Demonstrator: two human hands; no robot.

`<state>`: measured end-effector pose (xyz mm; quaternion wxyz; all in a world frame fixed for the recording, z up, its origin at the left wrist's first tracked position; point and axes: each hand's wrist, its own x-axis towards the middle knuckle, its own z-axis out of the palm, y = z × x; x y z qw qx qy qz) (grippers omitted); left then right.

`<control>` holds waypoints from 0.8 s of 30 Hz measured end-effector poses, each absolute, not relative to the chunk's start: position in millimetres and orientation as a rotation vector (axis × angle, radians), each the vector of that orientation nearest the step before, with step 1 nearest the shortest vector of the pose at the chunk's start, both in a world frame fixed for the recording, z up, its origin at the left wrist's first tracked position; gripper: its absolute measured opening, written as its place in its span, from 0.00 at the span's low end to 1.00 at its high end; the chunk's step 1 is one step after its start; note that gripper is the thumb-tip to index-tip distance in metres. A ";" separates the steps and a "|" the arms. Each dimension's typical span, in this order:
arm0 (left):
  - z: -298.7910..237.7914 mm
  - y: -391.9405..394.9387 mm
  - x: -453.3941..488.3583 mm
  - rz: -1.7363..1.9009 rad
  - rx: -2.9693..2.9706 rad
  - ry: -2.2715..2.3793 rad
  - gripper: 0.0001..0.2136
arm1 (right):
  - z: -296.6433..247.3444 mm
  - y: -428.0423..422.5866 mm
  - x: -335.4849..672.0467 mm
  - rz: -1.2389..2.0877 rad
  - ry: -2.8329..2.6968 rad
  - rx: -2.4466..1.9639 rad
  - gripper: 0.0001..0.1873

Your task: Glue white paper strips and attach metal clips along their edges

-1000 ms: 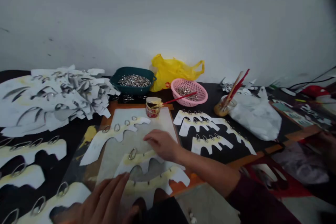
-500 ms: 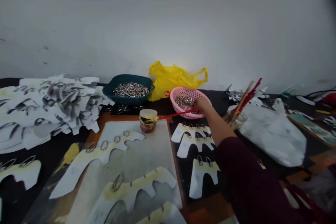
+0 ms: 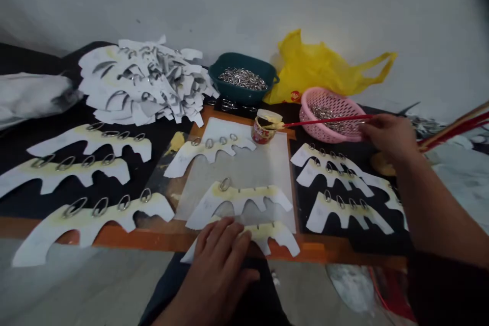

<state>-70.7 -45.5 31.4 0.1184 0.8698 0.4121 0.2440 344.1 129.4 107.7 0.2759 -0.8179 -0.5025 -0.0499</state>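
My left hand [image 3: 221, 260] lies with its fingers stretched out over the near white scalloped cut-out piece [image 3: 280, 238], covering its left part. Just behind that piece is another scalloped piece [image 3: 244, 196] with one metal ring [image 3: 224, 184] on its yellowish band. My right hand [image 3: 391, 135] is off the right edge of the pink basket [image 3: 355, 107] of metal rings, fingers pinched together; whatever is between them is hidden. A red-handled brush [image 3: 324, 121] rests across the glue-filled cup [image 3: 263, 135]; its far end meets my right hand, and I cannot see whether it is gripped.
Ringed pieces lie left [image 3: 99, 211] and right [image 3: 349, 209]. A heap of white pieces [image 3: 145, 81], a teal basket [image 3: 239, 92] of rings and a yellow bag [image 3: 317, 66] stand along the wall. More sticks [image 3: 458, 125] lean in from the right.
My right hand has come out of the pink basket toward its right side. My left hand has come into view on the near piece. The view has turned left and down.
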 end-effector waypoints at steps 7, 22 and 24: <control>23.0 -37.0 -50.6 0.622 2.565 1.189 0.16 | 92.1 51.7 188.2 1.219 -1.666 -1.631 0.05; 20.7 -27.5 -46.6 0.506 2.531 1.298 0.18 | 39.4 81.7 100.9 1.113 -2.136 -1.577 0.05; 21.3 -27.2 -46.9 0.504 2.536 1.292 0.18 | 39.3 80.6 98.9 0.981 -2.214 -1.593 0.05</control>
